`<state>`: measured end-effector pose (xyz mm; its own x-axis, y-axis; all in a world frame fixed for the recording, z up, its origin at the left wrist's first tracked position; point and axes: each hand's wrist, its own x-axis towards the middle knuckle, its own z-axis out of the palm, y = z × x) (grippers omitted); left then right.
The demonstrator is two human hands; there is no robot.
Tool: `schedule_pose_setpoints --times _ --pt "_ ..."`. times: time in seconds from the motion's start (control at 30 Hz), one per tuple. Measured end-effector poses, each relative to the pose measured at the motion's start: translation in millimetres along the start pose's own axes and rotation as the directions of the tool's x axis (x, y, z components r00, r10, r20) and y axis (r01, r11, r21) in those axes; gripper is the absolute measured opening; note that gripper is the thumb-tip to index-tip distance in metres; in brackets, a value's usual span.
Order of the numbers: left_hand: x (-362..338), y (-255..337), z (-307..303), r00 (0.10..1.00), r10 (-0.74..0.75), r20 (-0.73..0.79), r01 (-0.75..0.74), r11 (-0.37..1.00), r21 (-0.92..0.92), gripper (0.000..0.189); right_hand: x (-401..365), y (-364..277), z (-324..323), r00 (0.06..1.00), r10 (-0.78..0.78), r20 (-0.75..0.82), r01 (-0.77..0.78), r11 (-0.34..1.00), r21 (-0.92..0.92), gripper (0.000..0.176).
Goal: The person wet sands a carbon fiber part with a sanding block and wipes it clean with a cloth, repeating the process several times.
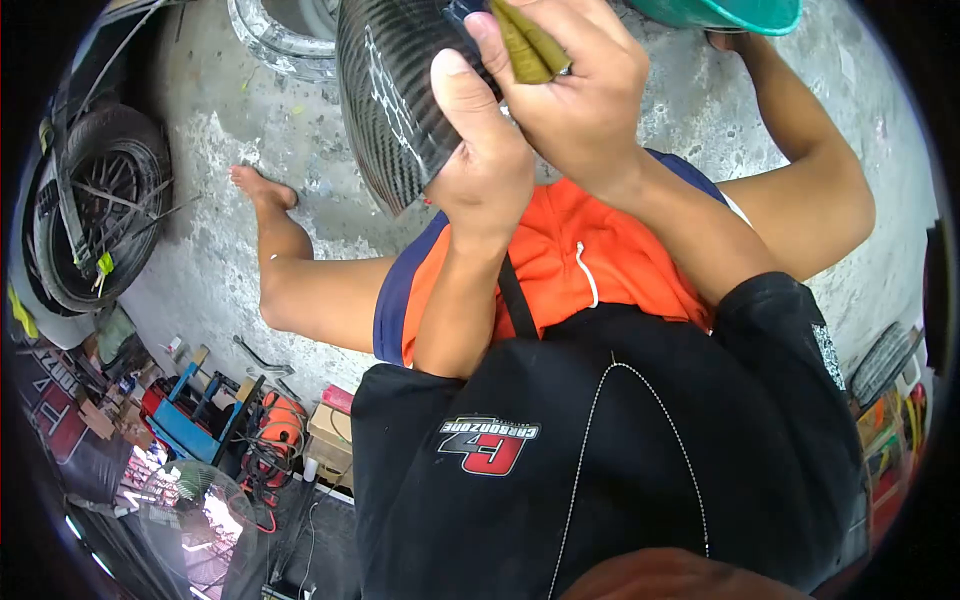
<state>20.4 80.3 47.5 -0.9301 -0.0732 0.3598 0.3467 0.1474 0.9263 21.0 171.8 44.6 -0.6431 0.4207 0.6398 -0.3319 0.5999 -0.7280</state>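
Observation:
A glossy black carbon-fibre part [390, 110], curved and tapering to a point at its lower end, is held up above my lap. Its side carries pale raised-looking lettering. My left hand [485, 155] grips its right edge, thumb laid over the surface. Close beside it, my right hand [585, 95] pinches a folded olive-green sheet [530, 45] that looks like sandpaper. Something small and dark blue [465, 10] shows at the right fingertips, partly cut off by the top of the view. The far end of the carbon-fibre part is also out of view.
A green basin [745, 12] stands at the top right near my right foot. Left of me lie a spoked wheel with tyre [100, 210], a blue tool rack [195, 410], an orange power tool [280, 425] and a fan [195, 515]. A whitish ring-shaped object [265, 45] lies ahead.

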Motion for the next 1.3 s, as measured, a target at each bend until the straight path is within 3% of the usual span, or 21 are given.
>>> schedule_pose_setpoints --times 0.03,0.07,0.13,0.17,0.27,0.4,0.47,0.6,0.73,0.77,0.8,0.87,0.97,1.1,1.13,1.17,1.27,1.3 --pt "-1.2 4.8 -4.6 0.995 -0.092 0.044 0.093 0.996 -0.019 0.03 -4.8 -4.9 0.5 0.999 0.039 -0.015 -0.039 0.999 -0.02 0.019" --pt "-0.8 6.3 -10.2 0.996 -0.081 0.039 0.082 0.996 -0.021 0.03 -13.5 -11.5 -2.9 0.999 0.029 -0.019 -0.029 0.999 -0.014 0.019" --pt "4.6 6.7 -21.8 0.938 -0.347 0.019 0.347 0.937 -0.025 0.035 -31.1 -23.0 -17.1 0.981 0.163 0.104 -0.172 0.982 0.083 0.02" --pt "13.7 5.8 -21.1 0.869 -0.495 0.015 0.463 0.801 -0.379 0.039 -33.3 -25.5 -26.0 0.977 0.102 0.189 -0.122 0.987 0.101 0.021" --pt "43.1 1.7 -42.3 0.894 -0.434 0.114 0.43 0.757 -0.491 0.045 -17.2 -24.0 -39.3 0.963 0.183 0.197 -0.188 0.982 0.005 0.024" --pt "48.5 7.9 -46.8 0.938 -0.319 0.136 0.342 0.786 -0.515 0.05 2.4 -17.2 -37.0 0.973 0.223 0.066 -0.23 0.963 0.141 0.026" --pt "47.6 11.0 -42.9 0.945 -0.288 0.157 0.327 0.779 -0.535 0.052 0.2 -27.0 -36.6 0.957 0.251 0.149 -0.264 0.961 0.079 0.021" --pt "35.1 7.9 -34.7 0.936 -0.329 0.123 0.347 0.808 -0.476 0.05 -2.9 -29.1 -25.7 0.98 0.161 0.118 -0.177 0.974 0.144 0.023" --pt "13.6 -2.8 -28.9 0.88 -0.405 0.248 0.474 0.706 -0.527 0.047 7.0 -32.3 -10.7 0.99 0.108 0.096 -0.116 0.99 0.083 0.019" --pt "6.6 -3.0 -27.8 0.851 -0.437 0.291 0.524 0.679 -0.514 0.046 10.3 -17.2 -3.0 0.998 -0.06 0.018 0.059 0.995 0.075 0.02" --pt "2.7 -8.3 -25.1 0.841 -0.448 0.302 0.54 0.728 -0.424 0.045 7.5 -17.1 -4.7 0.998 -0.065 0.024 0.063 0.996 0.07 0.02" --pt "0.9 -12.1 -28.1 0.828 -0.5 0.252 0.56 0.717 -0.415 0.044 -2.1 -18.6 -3.9 1.0 0.002 -0.021 -0.001 0.999 0.037 0.025" --pt "6.3 -9.2 -27.3 0.824 -0.542 0.165 0.564 0.756 -0.333 0.042 -7.0 -13.3 -3.0 0.998 -0.057 0.005 0.056 0.996 0.065 0.025" --pt "0.8 7.2 -10.3 0.917 -0.39 0.087 0.398 0.874 -0.28 0.041 3.9 -9.2 9.6 0.999 -0.04 -0.009 0.041 0.997 0.061 0.019" --pt "0.3 -7.1 -17.0 0.952 -0.277 0.133 0.3 0.93 -0.213 0.041 -0.1 -10.3 12.5 0.999 -0.033 -0.033 0.035 0.997 0.067 0.018" --pt "1.0 -7.5 -21.5 0.956 -0.265 0.124 0.287 0.933 -0.216 0.041 -6.6 -13.4 9.1 0.998 -0.044 -0.036 0.047 0.996 0.076 0.018" --pt "3.2 -8.1 -27.2 0.897 -0.441 0.035 0.437 0.895 0.083 0.041 -15.0 -17.1 1.1 0.997 -0.013 0.071 0.008 0.997 0.078 0.025" --pt "1.0 -15.8 -19.8 0.95 -0.311 0.021 0.311 0.95 0.002 0.04 -3.7 -11.6 5.3 0.995 -0.046 0.084 0.043 0.999 0.03 0.025"
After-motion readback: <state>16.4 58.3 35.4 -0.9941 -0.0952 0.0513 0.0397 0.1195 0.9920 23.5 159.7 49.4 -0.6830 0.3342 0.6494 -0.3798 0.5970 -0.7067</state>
